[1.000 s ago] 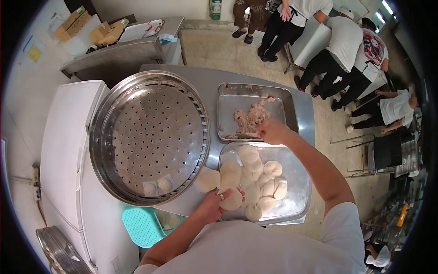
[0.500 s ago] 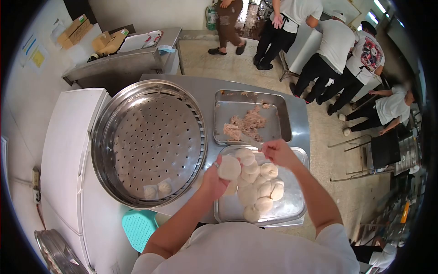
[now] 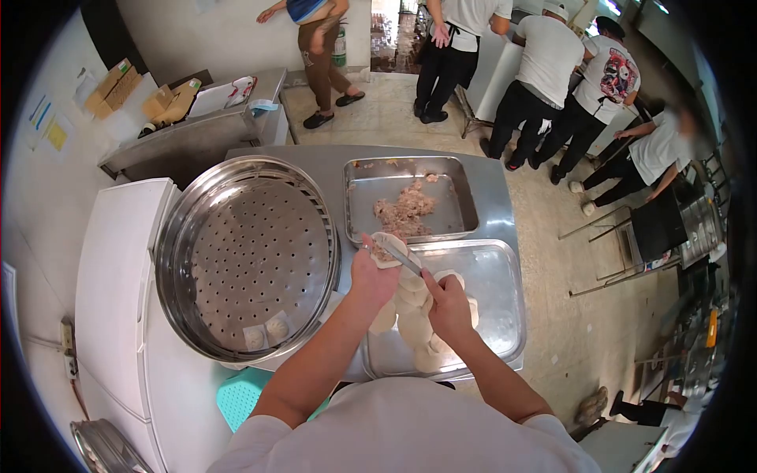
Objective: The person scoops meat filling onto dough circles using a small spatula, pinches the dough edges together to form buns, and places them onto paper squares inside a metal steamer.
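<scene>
My left hand cradles a round dough wrapper with some minced meat on it. In my right hand is a flat metal spreader, its blade resting over the wrapper and filling. Below both hands, a metal tray carries several overlapping dough rounds, partly hidden by my right hand and forearms. Just beyond, a deeper metal tray contains a heap of minced meat.
A large perforated steamer stands at left, with two small filled buns on paper near its front edge. A turquoise perforated basket sits below it. Several people stand across the floor beyond the steel table.
Minced meat now lies on the wrapper in my left hand. My right hand has come left and down, bringing the spreader to the wrapper. The meat heap looks smaller. A person behind moved left.
</scene>
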Available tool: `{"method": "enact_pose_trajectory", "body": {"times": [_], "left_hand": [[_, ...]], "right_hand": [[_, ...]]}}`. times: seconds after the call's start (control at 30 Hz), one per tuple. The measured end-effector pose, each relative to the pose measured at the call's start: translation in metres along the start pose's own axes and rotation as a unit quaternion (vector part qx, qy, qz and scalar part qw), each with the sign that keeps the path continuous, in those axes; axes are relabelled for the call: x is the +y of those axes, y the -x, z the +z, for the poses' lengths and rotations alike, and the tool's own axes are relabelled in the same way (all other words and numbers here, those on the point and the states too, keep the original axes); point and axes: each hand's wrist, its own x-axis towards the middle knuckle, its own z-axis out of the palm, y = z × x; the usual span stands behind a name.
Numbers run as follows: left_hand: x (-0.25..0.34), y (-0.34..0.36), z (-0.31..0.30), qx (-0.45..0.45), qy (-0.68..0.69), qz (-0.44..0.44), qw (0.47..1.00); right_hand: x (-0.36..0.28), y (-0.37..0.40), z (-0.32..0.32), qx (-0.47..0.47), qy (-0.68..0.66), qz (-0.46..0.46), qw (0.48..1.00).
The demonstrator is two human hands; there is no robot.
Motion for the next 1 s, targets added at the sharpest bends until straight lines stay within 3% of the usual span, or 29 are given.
{"method": "enact_pose_trajectory", "body": {"times": [0.1,0.27,0.4,0.47,0.57,0.7,0.8,1.0], "left_hand": [[0.005,-0.006,-0.020,-0.008,-0.009,0.018,1.000],[0.012,0.003,-0.021,0.029,-0.041,0.047,0.998],[0.016,0.023,-0.011,-0.052,-0.063,0.014,0.997],[0.020,0.027,-0.013,-0.091,-0.066,0.005,0.994],[0.025,0.039,-0.004,-0.038,-0.076,-0.006,0.996],[0.029,0.039,-0.010,-0.035,-0.084,-0.053,0.994],[0.033,0.043,-0.011,-0.001,-0.097,-0.079,0.992],[0.036,0.049,-0.005,0.028,-0.149,-0.104,0.983]], "right_hand": [[-0.005,0.013,-0.026,-0.051,0.044,0.035,0.997],[-0.033,0.001,-0.053,0.002,-0.041,0.051,0.998],[-0.036,-0.007,-0.054,-0.007,0.047,-0.006,0.999],[-0.037,-0.005,-0.066,-0.028,0.056,0.018,0.998],[-0.044,-0.008,-0.072,-0.025,0.055,0.009,0.998],[-0.041,-0.007,-0.073,-0.037,0.089,-0.024,0.995],[-0.046,-0.010,-0.093,-0.030,0.077,0.001,0.997],[-0.038,-0.014,-0.101,-0.009,0.112,-0.065,0.992]]}}
